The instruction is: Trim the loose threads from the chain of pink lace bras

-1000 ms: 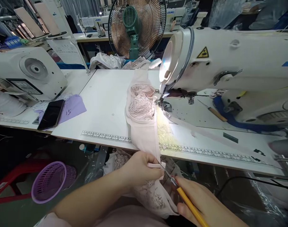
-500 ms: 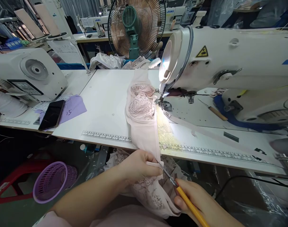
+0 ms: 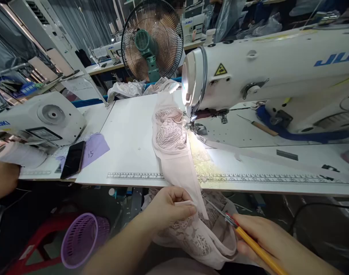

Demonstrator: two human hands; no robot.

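My left hand (image 3: 170, 208) pinches the edge of a pale pink fabric band just below the table's front edge. My right hand (image 3: 257, 231) is closed around a tool with a yellow handle (image 3: 259, 248) and thin metal blades pointing up and left, a little apart from the band. On the white table lies a pale pink lace bra piece (image 3: 171, 133), its upper side reaching the sewing machine's (image 3: 234, 76) needle area. More lace pieces (image 3: 191, 238) hang below the table, over the lap. A pale strip (image 3: 266, 162) runs right from the presser foot.
A second machine (image 3: 48, 118), thread cone (image 3: 21, 154), black phone (image 3: 73, 159) and purple paper marked 15 (image 3: 96, 149) are at left. Behind stands a fan (image 3: 151, 42). An awl (image 3: 263, 128) lies right; a purple basket (image 3: 83, 240) is below. Another person's arm (image 3: 4, 179) shows far left.
My right hand and the yellow-handled tool have moved right, away from my left hand. A loose band end now hangs separate from the part my left hand pinches. The view has tilted and shifted.
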